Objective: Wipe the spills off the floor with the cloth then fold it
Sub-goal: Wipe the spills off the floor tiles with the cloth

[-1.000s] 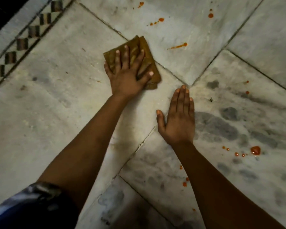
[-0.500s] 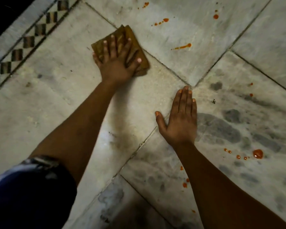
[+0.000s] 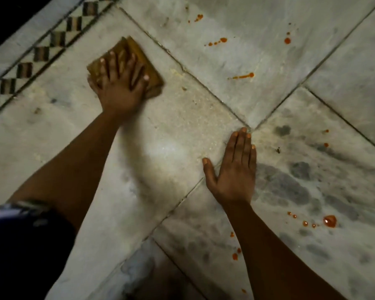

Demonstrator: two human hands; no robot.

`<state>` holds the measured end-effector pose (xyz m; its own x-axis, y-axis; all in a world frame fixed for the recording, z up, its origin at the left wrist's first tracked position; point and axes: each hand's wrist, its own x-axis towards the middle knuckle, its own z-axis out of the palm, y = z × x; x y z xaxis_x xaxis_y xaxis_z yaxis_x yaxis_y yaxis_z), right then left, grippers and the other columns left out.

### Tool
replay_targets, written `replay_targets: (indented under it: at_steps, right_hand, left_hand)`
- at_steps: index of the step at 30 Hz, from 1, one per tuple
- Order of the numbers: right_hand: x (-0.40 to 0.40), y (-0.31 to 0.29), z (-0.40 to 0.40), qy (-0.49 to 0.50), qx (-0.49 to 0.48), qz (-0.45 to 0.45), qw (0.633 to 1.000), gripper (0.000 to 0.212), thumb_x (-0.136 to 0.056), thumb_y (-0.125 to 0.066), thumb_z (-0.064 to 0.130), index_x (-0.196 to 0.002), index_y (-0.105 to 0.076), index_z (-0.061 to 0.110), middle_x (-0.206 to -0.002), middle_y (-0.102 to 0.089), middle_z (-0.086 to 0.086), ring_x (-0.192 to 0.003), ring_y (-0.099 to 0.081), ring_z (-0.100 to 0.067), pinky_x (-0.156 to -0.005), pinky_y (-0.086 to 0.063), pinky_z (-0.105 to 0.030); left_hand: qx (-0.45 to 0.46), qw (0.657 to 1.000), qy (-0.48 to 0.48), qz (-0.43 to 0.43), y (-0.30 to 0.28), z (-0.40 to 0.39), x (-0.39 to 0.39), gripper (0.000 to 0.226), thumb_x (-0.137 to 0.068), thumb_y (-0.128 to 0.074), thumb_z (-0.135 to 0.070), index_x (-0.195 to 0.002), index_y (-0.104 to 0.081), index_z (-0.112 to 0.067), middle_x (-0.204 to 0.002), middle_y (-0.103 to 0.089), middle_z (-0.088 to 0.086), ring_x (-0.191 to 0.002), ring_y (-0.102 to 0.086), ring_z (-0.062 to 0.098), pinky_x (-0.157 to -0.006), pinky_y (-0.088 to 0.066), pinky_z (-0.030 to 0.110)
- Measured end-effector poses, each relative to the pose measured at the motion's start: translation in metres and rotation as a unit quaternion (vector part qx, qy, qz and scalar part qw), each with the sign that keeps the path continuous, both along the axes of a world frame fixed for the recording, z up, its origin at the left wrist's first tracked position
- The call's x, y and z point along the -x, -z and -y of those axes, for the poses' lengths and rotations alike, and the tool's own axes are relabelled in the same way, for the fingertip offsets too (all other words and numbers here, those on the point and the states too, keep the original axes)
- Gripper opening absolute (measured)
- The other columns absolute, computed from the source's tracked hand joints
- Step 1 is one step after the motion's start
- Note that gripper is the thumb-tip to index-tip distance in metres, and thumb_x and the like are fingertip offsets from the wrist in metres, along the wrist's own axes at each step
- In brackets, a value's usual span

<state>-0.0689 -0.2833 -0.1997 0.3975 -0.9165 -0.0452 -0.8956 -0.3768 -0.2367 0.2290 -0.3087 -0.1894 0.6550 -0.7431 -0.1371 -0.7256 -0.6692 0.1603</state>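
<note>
**Wiping under way, most spills left**

The left hand (image 3: pixel 119 87) presses flat on the folded brown cloth (image 3: pixel 139 59) at about ten o'clock in the view, fingers spread over it rather than curled round it; the grip is open, palm down, pinning the cloth to the marble floor (image 3: pixel 182 118) beside the checkered border strip (image 3: pixel 41 53). The right hand (image 3: pixel 234 169) rests open and flat on the floor near the centre, holding nothing, apparently as a brace.

The tile under the cloth shows no red marks, so that patch looks dealt with. Much remains, though: an orange-red streak (image 3: pixel 243 76) and scattered drops (image 3: pixel 218 41) at one o'clock, a single drop (image 3: pixel 287 40) further right, a larger blob (image 3: pixel 330 221) with small beads at four o'clock, and spots (image 3: pixel 235 256) near the right forearm at five o'clock. I judge the wiping less than half done, and the final fold not yet started.
</note>
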Motion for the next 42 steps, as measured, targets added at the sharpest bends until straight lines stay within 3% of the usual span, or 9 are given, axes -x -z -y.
replay_targets:
  at_steps: [5, 11, 16, 20, 24, 29, 33, 37, 42]
  right_hand:
    - [0.0, 0.002, 0.001, 0.0, 0.011, -0.002, 1.0, 0.084, -0.088, -0.029, 0.058, -0.146, -0.017, -0.002, -0.154, -0.015, -0.021, -0.143, -0.014, -0.03, -0.116, -0.007, -0.038]
    - [-0.002, -0.001, 0.003, -0.003, 0.016, -0.004, 1.0, 0.085, -0.088, -0.031, 0.057, -0.145, -0.022, -0.004, -0.152, -0.02, -0.023, -0.141, -0.021, -0.034, -0.115, -0.012, -0.04]
    - [0.0, 0.002, 0.003, -0.004, 0.017, -0.004, 1.0, 0.086, -0.088, -0.03, 0.058, -0.146, -0.019, -0.004, -0.153, -0.017, -0.023, -0.142, -0.017, -0.032, -0.115, -0.009, -0.039]
    - [0.0, 0.005, 0.002, -0.006, 0.023, 0.003, 1.0, 0.086, -0.088, -0.03, 0.058, -0.146, -0.019, -0.004, -0.154, -0.016, -0.023, -0.143, -0.017, -0.032, -0.115, -0.007, -0.037]
    - [0.0, 0.005, 0.002, -0.008, 0.026, 0.006, 1.0, 0.086, -0.087, -0.028, 0.059, -0.145, -0.02, -0.004, -0.153, -0.018, -0.023, -0.142, -0.018, -0.033, -0.115, -0.007, -0.038]
    - [0.0, 0.003, 0.002, -0.013, 0.021, 0.004, 1.0, 0.087, -0.087, -0.025, 0.06, -0.146, -0.018, -0.004, -0.154, -0.017, -0.022, -0.143, -0.018, -0.032, -0.115, -0.006, -0.037]
    - [0.001, 0.005, 0.003, -0.017, 0.019, 0.007, 1.0, 0.088, -0.087, -0.021, 0.061, -0.147, -0.015, -0.004, -0.154, -0.014, -0.022, -0.144, -0.014, -0.031, -0.116, -0.006, -0.038]
    - [0.002, 0.005, 0.001, -0.019, 0.014, -0.002, 1.0, 0.09, -0.085, -0.016, 0.062, -0.147, -0.011, -0.003, -0.155, -0.01, -0.022, -0.144, -0.01, -0.031, -0.117, -0.005, -0.039]
    - [0.002, -0.001, -0.013, -0.021, -0.034, -0.019, 0.999, 0.094, -0.08, -0.011, 0.064, -0.147, -0.002, -0.001, -0.156, 0.001, -0.021, -0.145, 0.002, -0.03, -0.116, 0.004, -0.038]
  left_hand:
    - [-0.01, 1.0, 0.023, -0.001, -0.002, 0.062, 0.03, 0.06, -0.091, -0.023, -0.063, -0.147, -0.01, -0.042, -0.159, 0.001, 0.004, -0.146, 0.004, 0.026, -0.111, 0.007, 0.058]
    - [0.021, 0.97, 0.241, 0.018, 0.001, -0.049, 0.06, 0.066, -0.082, -0.023, -0.068, -0.142, -0.013, -0.043, -0.158, -0.014, 0.001, -0.145, -0.008, 0.026, -0.11, 0.003, 0.054]
    - [-0.026, 0.997, 0.071, 0.014, -0.005, -0.048, -0.034, 0.067, -0.086, -0.026, -0.068, -0.146, -0.006, -0.043, -0.159, 0.002, 0.001, -0.145, 0.009, 0.027, -0.109, 0.013, 0.056]
    - [-0.036, 0.999, -0.032, -0.013, -0.009, 0.006, -0.041, 0.069, -0.092, -0.023, -0.064, -0.15, -0.004, -0.032, -0.158, 0.007, 0.012, -0.145, 0.01, 0.031, -0.113, 0.012, 0.054]
    - [-0.024, 0.997, 0.073, 0.003, -0.006, 0.0, 0.025, 0.071, -0.091, -0.022, -0.065, -0.15, -0.005, -0.029, -0.158, 0.002, 0.016, -0.145, 0.006, 0.033, -0.114, 0.01, 0.053]
    - [-0.014, 0.969, 0.246, 0.02, -0.003, -0.114, 0.094, 0.081, -0.078, -0.012, -0.081, -0.147, -0.007, -0.04, -0.159, -0.004, 0.008, -0.146, 0.0, 0.027, -0.115, 0.005, 0.047]
    - [-0.031, 0.991, 0.124, 0.032, -0.006, -0.172, 0.047, 0.087, -0.073, -0.009, -0.084, -0.147, -0.008, -0.04, -0.159, -0.004, 0.002, -0.146, -0.001, 0.023, -0.113, 0.005, 0.048]
    - [-0.036, 0.999, 0.002, -0.022, -0.013, -0.137, -0.013, 0.087, -0.075, -0.025, -0.077, -0.149, -0.007, -0.035, -0.159, 0.001, 0.007, -0.146, 0.002, 0.026, -0.114, 0.004, 0.051]
    - [-0.089, 0.994, 0.054, -0.031, -0.016, -0.104, 0.015, 0.098, -0.073, -0.033, -0.083, -0.149, 0.004, -0.032, -0.157, 0.01, 0.014, -0.144, 0.01, 0.034, -0.111, 0.01, 0.056]
